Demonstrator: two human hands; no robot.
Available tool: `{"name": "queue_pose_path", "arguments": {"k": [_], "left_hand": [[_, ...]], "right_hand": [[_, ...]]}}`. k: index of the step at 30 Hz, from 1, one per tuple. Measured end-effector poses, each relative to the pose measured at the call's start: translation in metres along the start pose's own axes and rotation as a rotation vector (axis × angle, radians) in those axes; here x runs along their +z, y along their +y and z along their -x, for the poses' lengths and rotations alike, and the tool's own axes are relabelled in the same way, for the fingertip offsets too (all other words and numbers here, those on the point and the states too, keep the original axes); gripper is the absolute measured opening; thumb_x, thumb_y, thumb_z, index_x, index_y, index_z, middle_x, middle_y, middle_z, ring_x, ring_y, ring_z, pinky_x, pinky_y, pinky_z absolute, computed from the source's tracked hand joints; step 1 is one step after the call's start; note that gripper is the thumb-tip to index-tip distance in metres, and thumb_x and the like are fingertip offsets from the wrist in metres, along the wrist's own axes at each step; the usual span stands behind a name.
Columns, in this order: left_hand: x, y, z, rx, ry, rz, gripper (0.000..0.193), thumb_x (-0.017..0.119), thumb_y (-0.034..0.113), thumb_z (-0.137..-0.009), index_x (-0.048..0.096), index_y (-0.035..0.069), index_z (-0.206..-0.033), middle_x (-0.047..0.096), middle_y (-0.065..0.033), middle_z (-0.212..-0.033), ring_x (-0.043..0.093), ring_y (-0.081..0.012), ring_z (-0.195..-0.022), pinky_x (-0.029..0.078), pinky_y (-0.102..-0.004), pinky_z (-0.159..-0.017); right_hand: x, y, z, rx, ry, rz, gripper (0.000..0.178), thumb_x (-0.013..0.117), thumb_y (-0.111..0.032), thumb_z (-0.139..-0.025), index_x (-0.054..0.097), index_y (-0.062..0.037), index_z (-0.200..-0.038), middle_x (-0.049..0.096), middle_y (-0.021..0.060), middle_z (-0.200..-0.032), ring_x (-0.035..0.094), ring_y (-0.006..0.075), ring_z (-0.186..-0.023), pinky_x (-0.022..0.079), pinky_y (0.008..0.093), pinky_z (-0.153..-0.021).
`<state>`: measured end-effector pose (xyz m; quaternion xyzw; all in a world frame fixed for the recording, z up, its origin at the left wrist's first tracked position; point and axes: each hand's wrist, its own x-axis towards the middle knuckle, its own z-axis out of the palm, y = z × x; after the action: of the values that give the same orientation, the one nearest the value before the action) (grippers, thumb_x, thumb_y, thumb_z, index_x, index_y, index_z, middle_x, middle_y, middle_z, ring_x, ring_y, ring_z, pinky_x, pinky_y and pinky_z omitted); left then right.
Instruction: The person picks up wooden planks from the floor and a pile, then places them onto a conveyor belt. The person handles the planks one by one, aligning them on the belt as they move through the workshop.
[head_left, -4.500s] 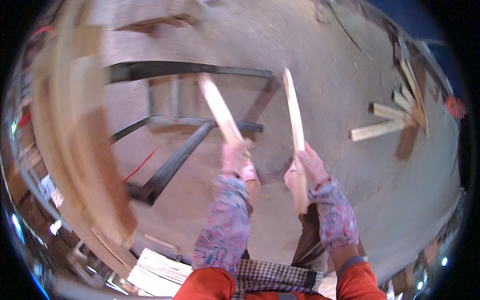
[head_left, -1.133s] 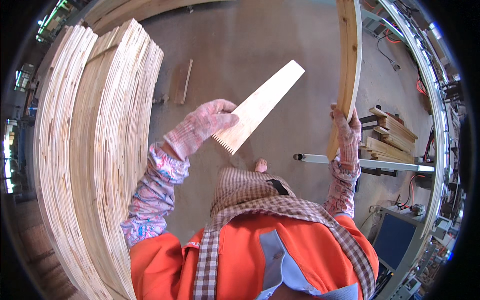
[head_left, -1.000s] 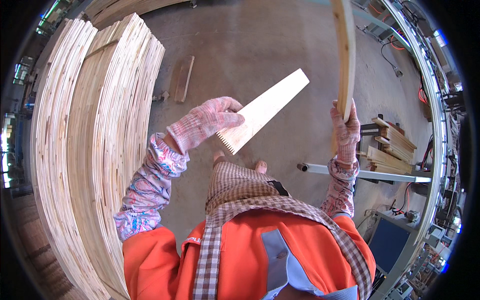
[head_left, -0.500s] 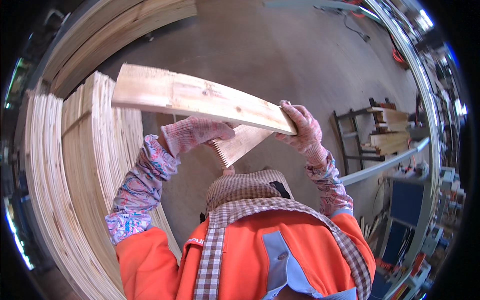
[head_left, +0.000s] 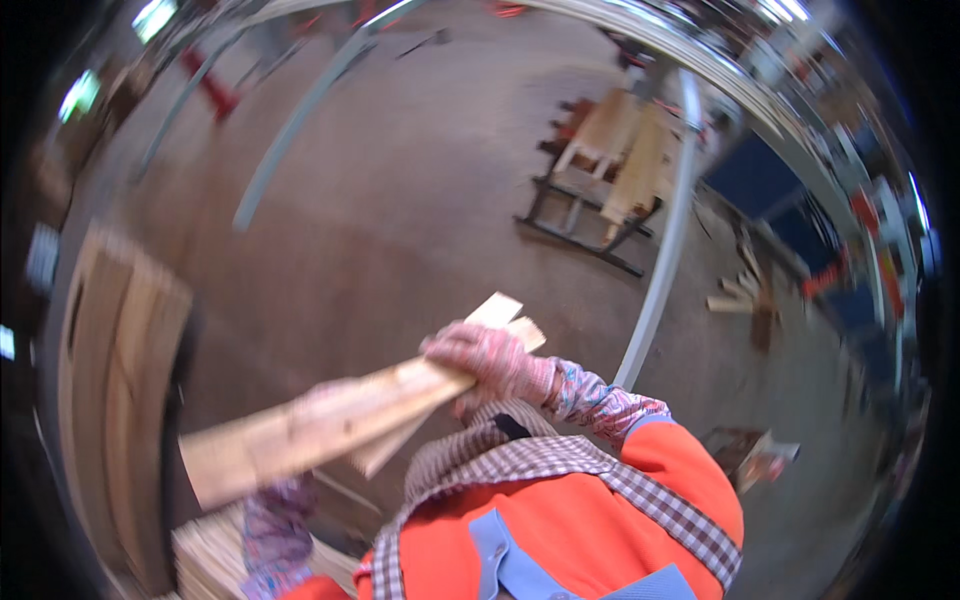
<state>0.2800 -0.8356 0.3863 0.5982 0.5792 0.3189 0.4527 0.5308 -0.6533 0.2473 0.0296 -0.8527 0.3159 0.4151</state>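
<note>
Two boards, pale raw wood, held together in front of the chest, running from lower left up to upper right. Upper one long and broad, its near end blurred by motion at about waist height on the left. A shorter, narrower piece lies under it; its toothed, finger-jointed end pokes out past the glove at upper right. Faces look clean, grain faint, edges square.

Right hand, in a pink patterned glove, is wrapped over both pieces near their upper ends, its grip pressed tight around them, likely to keep the pair from sliding apart. Left hand is mostly hidden behind the long board and smeared; it seems to support the board from below, but I cannot tell how its grip is set.

Below the boards: orange vest, checked scarf, floral sleeves. Lower left, a stack of pale planks; further left, tall sheets of wood standing on edge. Concrete floor beyond. Upper right, a dark metal rack carrying short timbers; a grey metal bar arcs past it. Loose offcuts lie on the floor at far right.
</note>
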Motion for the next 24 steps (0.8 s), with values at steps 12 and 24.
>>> {"name": "queue_pose_path", "arguments": {"k": [12, 24], "left_hand": [[-0.098, -0.049, -0.110, -0.078, -0.290, 0.523, 0.072, 0.062, 0.048, -0.085, 0.050, -0.008, -0.128, 0.059, -0.0216, -0.125, 0.060, -0.0290, -0.112, 0.048, -0.0410, -0.097], [-0.005, -0.063, -0.290, -0.716, -0.857, 1.020, 0.062, 0.054, 0.044, -0.093, 0.048, -0.005, -0.131, 0.062, -0.0212, -0.120, 0.068, -0.0314, -0.090, 0.057, -0.0399, -0.080]], "right_hand": [[-0.029, -0.015, -0.037, 0.382, -0.119, 0.357, 0.087, 0.080, -0.033, -0.068, 0.040, -0.0108, -0.142, 0.057, 0.0156, -0.124, 0.056, 0.0337, -0.112, 0.048, 0.0432, -0.096], [-0.047, -0.032, 0.045, 1.048, 0.207, -0.110, 0.086, 0.073, -0.016, -0.076, 0.029, -0.0125, -0.150, 0.053, 0.0142, -0.136, 0.052, 0.0241, -0.126, 0.042, 0.0348, -0.105]]}}
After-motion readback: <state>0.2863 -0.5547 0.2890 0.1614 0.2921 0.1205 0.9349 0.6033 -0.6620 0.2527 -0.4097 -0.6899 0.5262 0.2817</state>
